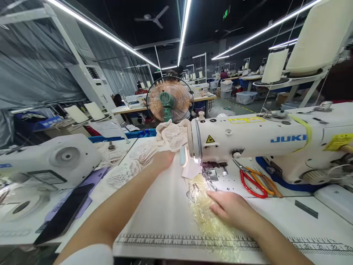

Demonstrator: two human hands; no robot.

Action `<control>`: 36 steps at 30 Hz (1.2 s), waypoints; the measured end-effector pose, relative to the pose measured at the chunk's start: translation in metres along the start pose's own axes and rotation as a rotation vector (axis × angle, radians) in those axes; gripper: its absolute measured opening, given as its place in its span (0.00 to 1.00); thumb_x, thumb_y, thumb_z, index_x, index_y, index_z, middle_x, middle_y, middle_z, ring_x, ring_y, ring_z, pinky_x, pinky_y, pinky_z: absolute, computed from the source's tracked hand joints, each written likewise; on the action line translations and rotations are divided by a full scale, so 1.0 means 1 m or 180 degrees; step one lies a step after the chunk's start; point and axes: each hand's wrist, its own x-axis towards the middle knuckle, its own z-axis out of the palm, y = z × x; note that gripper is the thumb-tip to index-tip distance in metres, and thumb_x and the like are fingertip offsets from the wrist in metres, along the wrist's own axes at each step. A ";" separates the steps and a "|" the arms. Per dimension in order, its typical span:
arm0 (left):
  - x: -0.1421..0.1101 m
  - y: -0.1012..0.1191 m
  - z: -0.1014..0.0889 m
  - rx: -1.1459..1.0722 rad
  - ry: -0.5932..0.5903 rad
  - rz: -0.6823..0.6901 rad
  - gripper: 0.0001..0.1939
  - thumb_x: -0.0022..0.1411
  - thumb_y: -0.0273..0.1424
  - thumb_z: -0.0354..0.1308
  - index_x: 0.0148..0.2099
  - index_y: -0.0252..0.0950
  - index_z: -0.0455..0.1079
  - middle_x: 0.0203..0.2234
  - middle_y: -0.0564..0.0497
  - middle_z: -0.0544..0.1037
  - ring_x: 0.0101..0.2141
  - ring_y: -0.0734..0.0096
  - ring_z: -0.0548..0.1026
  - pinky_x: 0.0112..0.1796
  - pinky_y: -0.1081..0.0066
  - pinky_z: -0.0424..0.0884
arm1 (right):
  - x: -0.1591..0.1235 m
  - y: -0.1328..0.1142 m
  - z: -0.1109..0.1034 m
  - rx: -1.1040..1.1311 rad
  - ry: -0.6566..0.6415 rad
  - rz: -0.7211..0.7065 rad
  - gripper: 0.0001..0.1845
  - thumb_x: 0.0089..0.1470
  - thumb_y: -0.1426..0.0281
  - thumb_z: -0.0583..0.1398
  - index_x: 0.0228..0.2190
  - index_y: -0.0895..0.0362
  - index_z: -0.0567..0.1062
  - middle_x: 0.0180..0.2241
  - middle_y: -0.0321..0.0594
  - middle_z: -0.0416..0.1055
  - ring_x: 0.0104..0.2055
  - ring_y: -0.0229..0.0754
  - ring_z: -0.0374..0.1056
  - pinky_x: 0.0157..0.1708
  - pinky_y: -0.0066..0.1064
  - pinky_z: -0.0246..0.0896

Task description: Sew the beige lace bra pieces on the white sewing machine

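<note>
My left hand (164, 161) reaches to the cream lace fabric (173, 134) left of the sewing machine's head (195, 138). Its fingers are hidden, so I cannot tell if they grip the cloth. My right hand (230, 204) lies in front of the needle area, fingers stretched out and slightly apart. Their tips touch the right edge of a shiny, crinkled, pale yellow see-through strip (205, 213). This strip runs from beside the presser foot (211, 175) down over the table's front edge. A pale cloth piece (191, 168) lies at its upper end.
Red-handled scissors (253, 184) and an orange-handled tool (266, 182) lie under the machine arm. A printed ruler (165, 241) runs along the front edge. At left are a black phone (64, 213) and another machine (66, 156). A fan (169, 99) stands behind.
</note>
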 end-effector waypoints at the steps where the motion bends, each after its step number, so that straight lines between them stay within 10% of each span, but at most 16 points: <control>1: -0.017 -0.014 -0.005 0.0080 0.0008 -0.0157 0.11 0.64 0.33 0.51 0.45 0.32 0.68 0.41 0.46 0.72 0.42 0.64 0.71 0.43 0.59 0.69 | 0.000 0.000 0.001 0.0043 0.0057 -0.0023 0.18 0.56 0.69 0.50 0.45 0.55 0.71 0.35 0.44 0.74 0.39 0.47 0.70 0.33 0.34 0.60; 8: -0.132 -0.117 -0.028 0.0067 0.0346 -0.1606 0.11 0.56 0.35 0.52 0.32 0.31 0.69 0.33 0.38 0.75 0.38 0.51 0.73 0.35 0.64 0.66 | -0.001 0.002 0.011 0.0453 0.0608 0.0040 0.19 0.52 0.65 0.52 0.44 0.55 0.75 0.33 0.43 0.77 0.36 0.47 0.71 0.33 0.35 0.62; 14: -0.161 -0.132 -0.034 -0.0692 0.1132 -0.1905 0.09 0.58 0.30 0.47 0.29 0.33 0.65 0.26 0.47 0.74 0.31 0.65 0.71 0.30 0.71 0.63 | -0.011 0.006 0.018 0.0660 0.1115 -0.0063 0.19 0.55 0.63 0.49 0.38 0.56 0.76 0.37 0.44 0.76 0.39 0.47 0.71 0.35 0.35 0.65; 21: -0.192 -0.066 -0.039 -0.1404 0.1751 -0.1121 0.10 0.61 0.33 0.47 0.30 0.35 0.65 0.24 0.53 0.72 0.28 0.73 0.69 0.31 0.74 0.64 | -0.049 -0.035 0.051 0.1523 0.1566 0.0115 0.24 0.56 0.54 0.48 0.35 0.58 0.75 0.26 0.43 0.74 0.29 0.45 0.71 0.28 0.34 0.67; 29: -0.260 0.056 0.015 -0.1905 0.1550 -0.0215 0.10 0.60 0.31 0.51 0.27 0.37 0.66 0.23 0.54 0.72 0.29 0.72 0.70 0.33 0.70 0.65 | -0.075 -0.131 0.095 0.2819 0.0077 -0.0208 0.29 0.51 0.49 0.55 0.46 0.55 0.72 0.44 0.48 0.73 0.50 0.52 0.66 0.52 0.48 0.57; 36: -0.301 0.075 0.049 -0.3462 0.1649 0.0038 0.05 0.56 0.33 0.54 0.35 0.38 0.67 0.28 0.50 0.70 0.33 0.70 0.69 0.36 0.68 0.68 | -0.116 -0.123 0.115 0.3442 -0.0123 0.0258 0.40 0.38 0.46 0.63 0.50 0.53 0.70 0.47 0.46 0.71 0.55 0.57 0.61 0.56 0.48 0.52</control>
